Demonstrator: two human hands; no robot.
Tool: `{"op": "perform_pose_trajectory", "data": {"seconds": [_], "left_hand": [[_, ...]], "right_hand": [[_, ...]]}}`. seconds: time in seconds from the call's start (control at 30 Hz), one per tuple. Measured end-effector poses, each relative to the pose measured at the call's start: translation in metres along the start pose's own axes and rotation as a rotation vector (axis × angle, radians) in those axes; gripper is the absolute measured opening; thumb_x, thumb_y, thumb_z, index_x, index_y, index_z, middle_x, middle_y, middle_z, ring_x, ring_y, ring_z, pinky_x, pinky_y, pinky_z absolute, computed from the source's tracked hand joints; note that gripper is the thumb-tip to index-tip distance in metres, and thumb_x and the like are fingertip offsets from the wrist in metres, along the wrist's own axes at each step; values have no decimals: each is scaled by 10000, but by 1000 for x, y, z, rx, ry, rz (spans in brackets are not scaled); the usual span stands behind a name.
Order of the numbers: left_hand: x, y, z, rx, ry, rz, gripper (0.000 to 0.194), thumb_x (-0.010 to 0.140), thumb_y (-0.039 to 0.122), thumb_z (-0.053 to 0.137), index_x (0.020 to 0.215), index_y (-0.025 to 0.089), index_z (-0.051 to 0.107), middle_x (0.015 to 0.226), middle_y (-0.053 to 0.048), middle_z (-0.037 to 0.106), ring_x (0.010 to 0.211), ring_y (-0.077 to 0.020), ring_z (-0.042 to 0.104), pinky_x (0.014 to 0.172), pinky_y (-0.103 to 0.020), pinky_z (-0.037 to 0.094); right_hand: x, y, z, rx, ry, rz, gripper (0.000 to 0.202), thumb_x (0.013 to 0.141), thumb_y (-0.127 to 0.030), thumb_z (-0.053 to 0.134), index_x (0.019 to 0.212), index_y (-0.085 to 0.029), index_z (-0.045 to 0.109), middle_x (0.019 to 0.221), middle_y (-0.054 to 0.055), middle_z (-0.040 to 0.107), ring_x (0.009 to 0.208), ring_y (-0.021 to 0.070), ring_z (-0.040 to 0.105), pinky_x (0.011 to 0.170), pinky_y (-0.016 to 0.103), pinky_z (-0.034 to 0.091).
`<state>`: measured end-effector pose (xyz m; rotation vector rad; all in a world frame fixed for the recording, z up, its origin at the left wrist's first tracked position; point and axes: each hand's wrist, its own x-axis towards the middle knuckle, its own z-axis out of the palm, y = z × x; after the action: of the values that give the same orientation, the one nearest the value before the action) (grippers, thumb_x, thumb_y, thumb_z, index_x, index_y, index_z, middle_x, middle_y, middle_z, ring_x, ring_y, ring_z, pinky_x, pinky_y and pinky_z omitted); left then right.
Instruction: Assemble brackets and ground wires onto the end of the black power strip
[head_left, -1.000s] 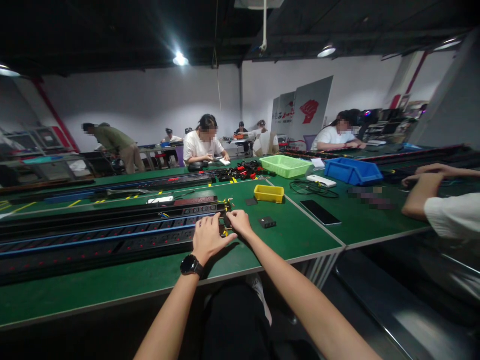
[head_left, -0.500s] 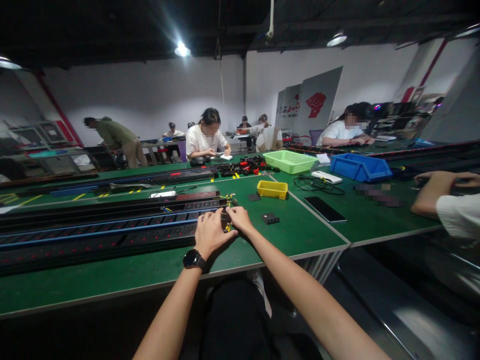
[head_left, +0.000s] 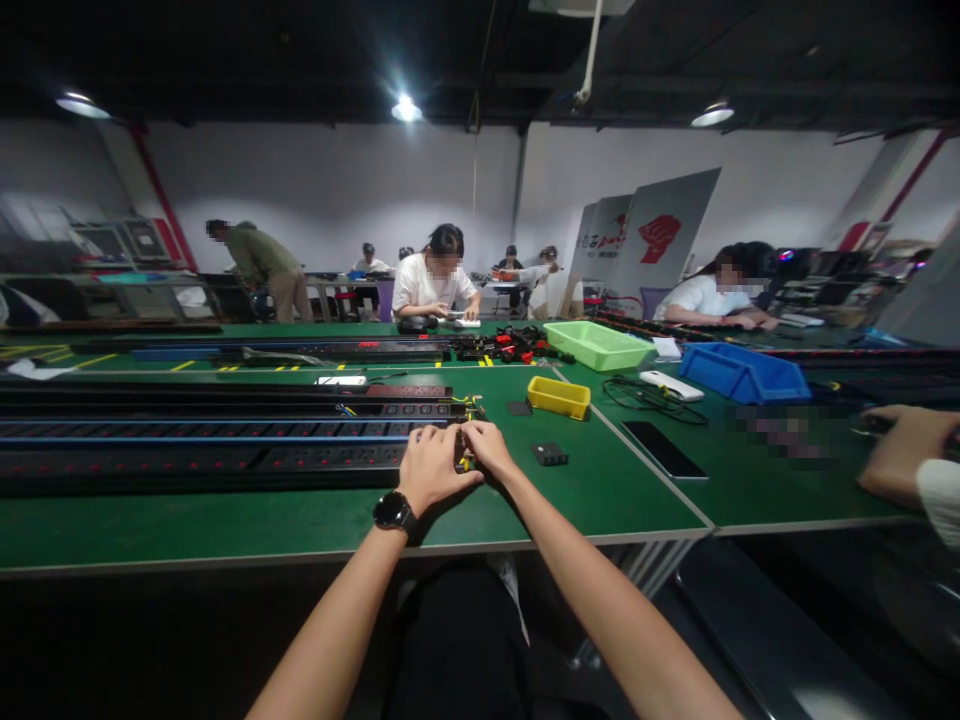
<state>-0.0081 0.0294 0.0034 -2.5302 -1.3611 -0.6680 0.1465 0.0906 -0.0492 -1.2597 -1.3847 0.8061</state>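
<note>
Both hands are seen at the middle of the frame, brought together at the right end of the nearest power strip (head_left: pixel 225 462). The left hand (head_left: pixel 433 466) lies palm-down with fingers curled over the strip's end; a watch (head_left: pixel 394 511) is worn on its wrist. The right hand (head_left: pixel 486 447) is set just beside it, fingers bent and pinched at the strip's end cap, where yellow wires (head_left: pixel 468 461) show between the two hands. Whether anything is fully clamped cannot be told, since the fingertips are hidden behind the knuckles.

The strip runs leftward across the green counter (head_left: pixel 225 520), parallel to its near edge, with more strips (head_left: pixel 225 410) laid behind it. A band of bare counter is left between the strip and the near edge. To the right of the hands, open green surface is found up to a small black part (head_left: pixel 550 454) lying near the right hand. Farther back stands a yellow bin (head_left: pixel 559 397), and a phone (head_left: pixel 664 449) lies past the white seam on the adjoining counter. A green tray (head_left: pixel 598 345) and a blue bin (head_left: pixel 742 373) are placed toward the upper right. At the right edge of the frame another person's hand (head_left: pixel 900 450) rests on the counter, well apart from the strip.
</note>
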Motion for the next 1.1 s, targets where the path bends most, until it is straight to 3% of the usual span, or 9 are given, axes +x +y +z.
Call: {"op": "perform_pose_trajectory", "data": {"seconds": [0.2,0.47,0.77,1.1], "left_hand": [[-4,2,-1,-21,19,13,787,748,681,753,1370,242,554,1191,-124,696,1115,-346,566,1024,-479,352],[-5,3,0,-21,3,16,821,732,679,765,1391,240,546,1179,-132,692,1114,-355,560,1018,-481,354],[-3,2,3,-28,-20,4,865,738,730,731,1409,225,524,1215,-152,681,1128,-367,548,999,-487,348],[2,-1,2,-51,-26,-17,848,740,808,664,1336,215,558,1188,-149,709,1118,-376,580,961,-472,381]], "right_hand": [[0,5,-2,2,-26,-35,272,731,-262,560,859,-187,788,870,50,775,768,200,688,702,289,551],[-1,5,-5,74,-58,-5,271,720,-338,653,868,-158,791,865,84,782,787,234,712,709,331,571],[-1,2,-5,171,-107,33,272,687,-314,602,864,-155,733,813,53,755,706,193,679,645,294,546],[1,3,-6,179,-126,67,280,670,-390,681,825,-158,709,791,50,739,701,190,671,622,278,529]]}}
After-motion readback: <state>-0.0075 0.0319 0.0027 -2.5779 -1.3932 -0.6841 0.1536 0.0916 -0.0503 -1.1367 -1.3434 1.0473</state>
